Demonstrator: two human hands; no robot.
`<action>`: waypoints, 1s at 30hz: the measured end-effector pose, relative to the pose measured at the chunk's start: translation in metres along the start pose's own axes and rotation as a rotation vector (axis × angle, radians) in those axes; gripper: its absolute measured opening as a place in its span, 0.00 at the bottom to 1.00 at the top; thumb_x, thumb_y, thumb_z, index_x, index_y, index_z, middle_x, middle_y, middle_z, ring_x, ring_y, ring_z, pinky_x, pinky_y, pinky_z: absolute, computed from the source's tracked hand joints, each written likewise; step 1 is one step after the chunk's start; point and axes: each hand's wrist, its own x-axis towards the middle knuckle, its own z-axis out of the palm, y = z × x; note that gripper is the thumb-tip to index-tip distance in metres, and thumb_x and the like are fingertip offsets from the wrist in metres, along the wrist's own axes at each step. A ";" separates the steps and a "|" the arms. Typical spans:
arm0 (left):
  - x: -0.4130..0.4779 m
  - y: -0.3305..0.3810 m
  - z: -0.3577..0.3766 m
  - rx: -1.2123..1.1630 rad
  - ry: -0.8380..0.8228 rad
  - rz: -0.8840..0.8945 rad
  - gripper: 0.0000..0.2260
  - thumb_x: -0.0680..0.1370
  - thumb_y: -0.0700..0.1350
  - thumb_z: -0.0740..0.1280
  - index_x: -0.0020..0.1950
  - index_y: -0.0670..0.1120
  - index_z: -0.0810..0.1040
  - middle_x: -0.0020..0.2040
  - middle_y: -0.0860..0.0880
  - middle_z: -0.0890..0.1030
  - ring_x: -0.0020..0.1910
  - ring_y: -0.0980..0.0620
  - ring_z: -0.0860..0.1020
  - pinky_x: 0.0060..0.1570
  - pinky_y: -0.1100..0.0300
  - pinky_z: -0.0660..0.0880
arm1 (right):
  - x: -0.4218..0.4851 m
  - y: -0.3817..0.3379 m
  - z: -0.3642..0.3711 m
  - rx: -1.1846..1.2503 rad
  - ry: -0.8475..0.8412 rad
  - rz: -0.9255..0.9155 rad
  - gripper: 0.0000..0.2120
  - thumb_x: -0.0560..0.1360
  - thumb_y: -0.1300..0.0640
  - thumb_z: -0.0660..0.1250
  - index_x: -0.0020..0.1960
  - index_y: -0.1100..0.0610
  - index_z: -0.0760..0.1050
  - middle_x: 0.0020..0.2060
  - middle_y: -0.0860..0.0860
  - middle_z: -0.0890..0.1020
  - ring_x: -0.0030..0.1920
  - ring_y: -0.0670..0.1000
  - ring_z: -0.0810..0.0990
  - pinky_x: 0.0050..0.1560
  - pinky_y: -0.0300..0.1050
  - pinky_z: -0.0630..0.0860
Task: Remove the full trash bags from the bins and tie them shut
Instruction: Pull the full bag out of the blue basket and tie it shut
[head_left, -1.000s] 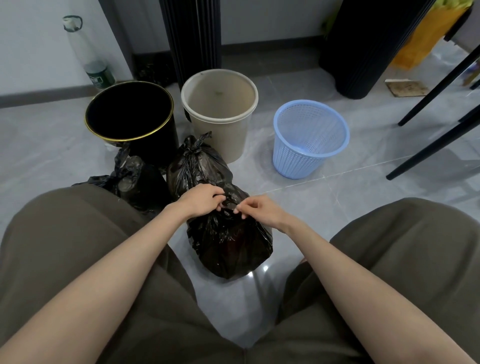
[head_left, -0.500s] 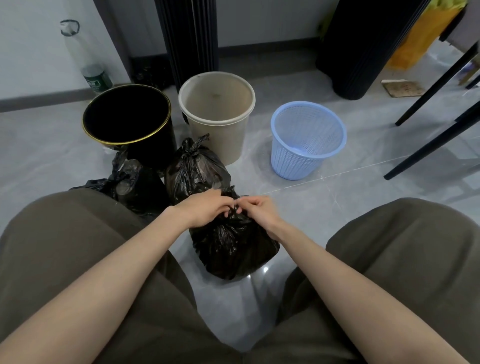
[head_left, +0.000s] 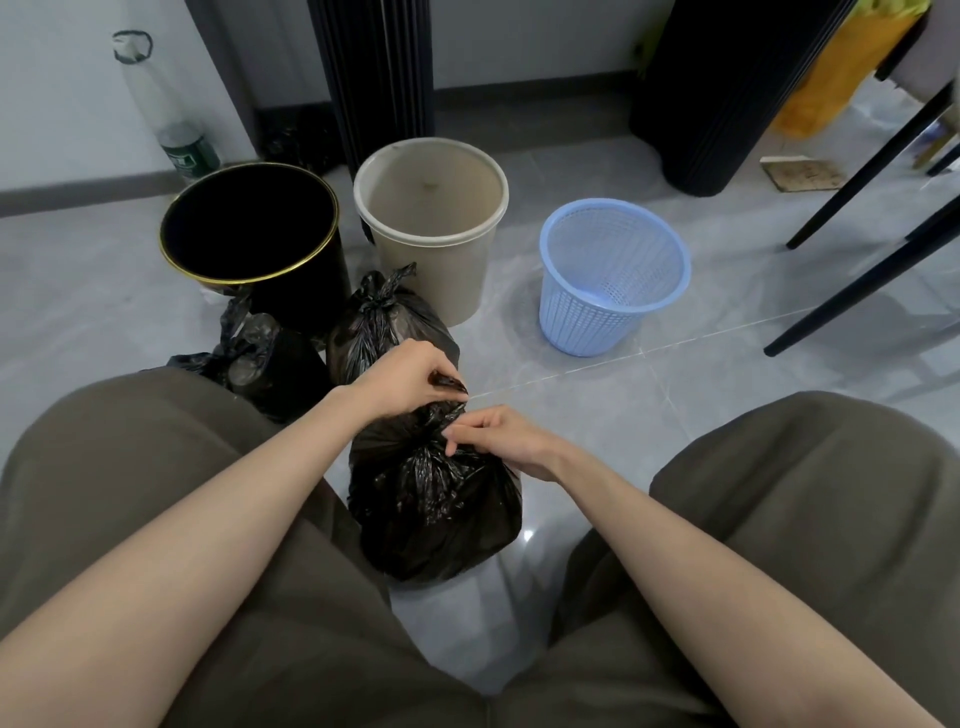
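A full black trash bag (head_left: 436, 514) stands on the floor between my knees. My left hand (head_left: 410, 376) pinches a twisted end of its neck and holds it up. My right hand (head_left: 498, 436) grips the gathered neck just below and to the right. Two more black bags sit behind it: a knotted one (head_left: 382, 322) and another (head_left: 260, 358) further left, partly hidden by my left knee. Behind them stand three bins without bags: a black bin (head_left: 254, 228) with a gold rim, a beige bin (head_left: 431, 208) and a blue mesh basket (head_left: 613, 275).
A plastic bottle (head_left: 171, 124) leans on the wall at the back left. Two dark ribbed columns (head_left: 379, 73) (head_left: 727, 88) rise behind the bins. Black chair legs (head_left: 872, 171) slant in at the right, near a piece of cardboard (head_left: 802, 174). Grey tiled floor lies all around.
My hands were close together on the bag's neck. The left hand has lifted with one end of the plastic, and the right hand has dropped slightly to the right.
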 end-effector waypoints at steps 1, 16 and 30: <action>0.001 0.000 0.001 -0.015 -0.004 -0.012 0.08 0.70 0.51 0.74 0.46 0.50 0.85 0.42 0.52 0.85 0.43 0.55 0.81 0.49 0.54 0.77 | 0.000 0.000 0.001 0.026 0.003 0.005 0.08 0.76 0.56 0.67 0.40 0.56 0.81 0.42 0.47 0.81 0.45 0.41 0.76 0.50 0.33 0.70; 0.004 -0.007 0.009 -0.207 -0.067 -0.332 0.12 0.77 0.37 0.61 0.61 0.42 0.72 0.47 0.50 0.81 0.50 0.52 0.77 0.47 0.62 0.68 | 0.002 -0.009 -0.009 0.229 0.161 0.101 0.08 0.76 0.53 0.64 0.45 0.54 0.81 0.38 0.47 0.83 0.41 0.40 0.78 0.32 0.36 0.61; -0.010 -0.008 0.043 0.148 -0.116 -0.328 0.07 0.78 0.53 0.62 0.53 0.58 0.77 0.50 0.57 0.75 0.59 0.52 0.65 0.52 0.53 0.55 | -0.002 -0.018 -0.046 -0.448 0.050 0.037 0.23 0.74 0.59 0.70 0.23 0.55 0.67 0.23 0.47 0.69 0.26 0.43 0.69 0.32 0.32 0.69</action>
